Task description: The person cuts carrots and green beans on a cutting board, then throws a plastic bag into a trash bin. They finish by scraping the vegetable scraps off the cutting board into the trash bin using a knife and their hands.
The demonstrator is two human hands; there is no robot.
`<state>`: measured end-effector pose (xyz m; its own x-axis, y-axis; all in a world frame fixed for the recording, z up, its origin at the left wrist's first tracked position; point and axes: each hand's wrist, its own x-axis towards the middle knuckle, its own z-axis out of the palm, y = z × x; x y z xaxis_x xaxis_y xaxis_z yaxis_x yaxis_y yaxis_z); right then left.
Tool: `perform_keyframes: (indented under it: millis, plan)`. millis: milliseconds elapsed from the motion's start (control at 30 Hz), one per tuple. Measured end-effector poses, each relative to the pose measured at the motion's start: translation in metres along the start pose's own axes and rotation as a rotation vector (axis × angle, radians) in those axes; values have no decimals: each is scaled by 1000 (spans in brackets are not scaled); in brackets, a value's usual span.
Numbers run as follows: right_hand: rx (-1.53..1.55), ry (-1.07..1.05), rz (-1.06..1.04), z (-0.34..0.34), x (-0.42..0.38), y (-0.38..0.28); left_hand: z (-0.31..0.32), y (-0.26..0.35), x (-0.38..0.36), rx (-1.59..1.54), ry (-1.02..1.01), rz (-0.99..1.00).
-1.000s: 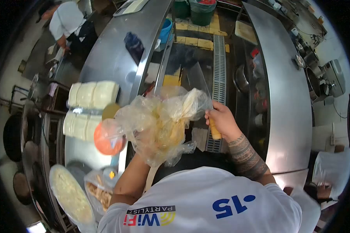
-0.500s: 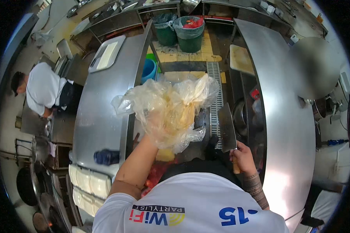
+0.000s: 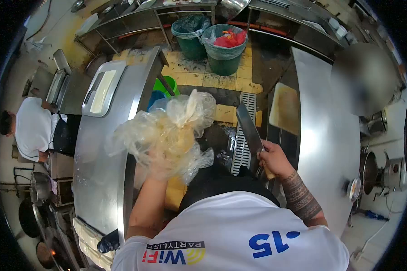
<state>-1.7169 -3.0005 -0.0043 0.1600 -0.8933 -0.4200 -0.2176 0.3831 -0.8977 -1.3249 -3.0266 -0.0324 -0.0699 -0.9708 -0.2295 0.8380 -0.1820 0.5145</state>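
Note:
A crumpled bundle of clear plastic bags hangs out in front of my body, with something yellowish showing through it. My left hand is closed on the bundle from below, its fingers mostly covered by the plastic. What lies inside the bags is hard to make out. In my right hand is a cleaver, gripped by its wooden handle. Its broad blade points forward and a little left, over the floor drain grate.
Steel tables flank me, on the left and right. A tray lies on the left one. Ahead stand two lined green bins, one holding red plastic. A cutting board sits beneath the right table. A person works at far left.
The bins and tables have come closer as I moved forward along the aisle. The plastic bundle has shifted left, and the cleaver has swung up and tilted leftward. Both hands keep their hold.

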Motion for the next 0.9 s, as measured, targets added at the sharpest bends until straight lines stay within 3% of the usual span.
perform_keyframes:
  millis: [67, 167, 233, 333, 467, 567, 700, 833, 900]
  plan:
    - [-53, -35, 11, -21, 55, -32, 15, 7, 38, -102, -27, -48]
    - [34, -28, 3, -47, 145, -50, -22, 15, 121, 366, -159, 157]
    - [34, 13, 13, -53, 193, -61, -26, 34, 180, 950, -123, 335]
    - [45, 38, 76, -83, 275, -57, 2, 71, 292, 1423, -61, 499]
    - [23, 138, 122, -118, 335, -90, 58, 160, 428, 2347, -70, 1586]
    - [196, 254, 176, -150, 384, -96, 71, 213, 524, 2272, 87, 1810]
    - [112, 290, 134, -186, 467, -103, 122, 245, 597, 2350, 262, 1548]
    - [101, 271, 222, -229, 575, -114, 120, 245, 683, 2390, 359, 1353]
    - [30, 217, 214, -246, 615, -122, 113, 239, 704, 2271, 698, 1045]
